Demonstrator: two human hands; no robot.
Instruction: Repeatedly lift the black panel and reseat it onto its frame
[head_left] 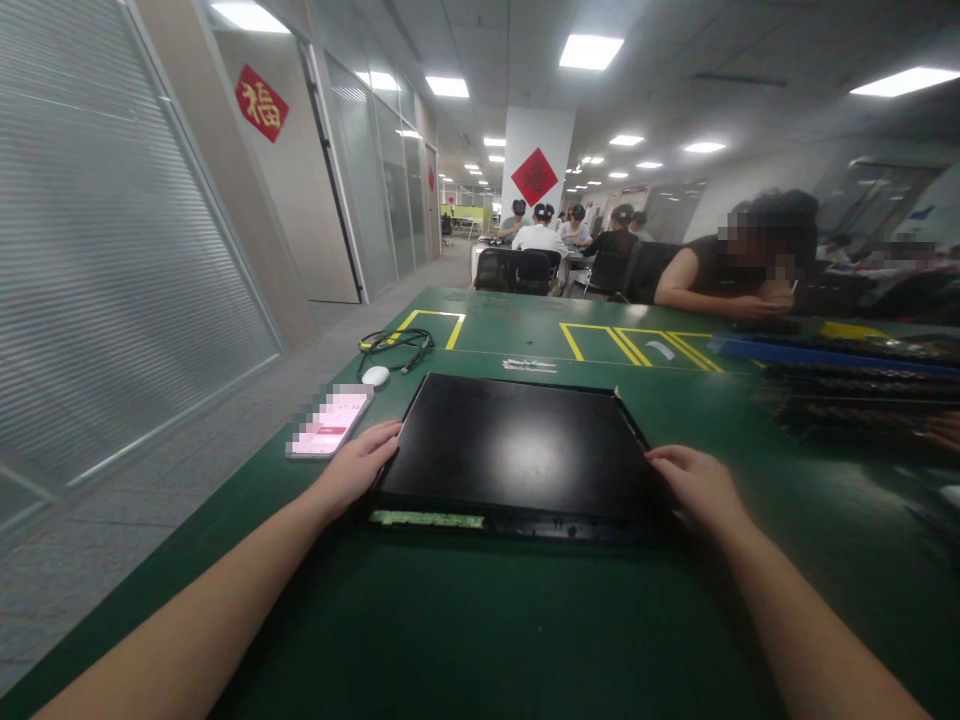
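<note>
A flat black LCD panel [517,440] is in front of me on the green table, its glossy face up and a ceiling light mirrored in it. A strip of green circuit board [427,520] shows along its near edge. My left hand [360,465] is closed on the panel's left edge, with the fingertips against the side. On the opposite edge, my right hand [697,485] pinches the rim between thumb and fingers. The undersides of the panel and of my right fingers are hidden.
To the left lie a phone [330,420] with a lit screen, a white oval object [376,376] and a coiled black cable [395,345]. Yellow tape outlines [630,345] mark the table's far side. Dark stacked parts [855,400] stand right, near a seated person [750,265].
</note>
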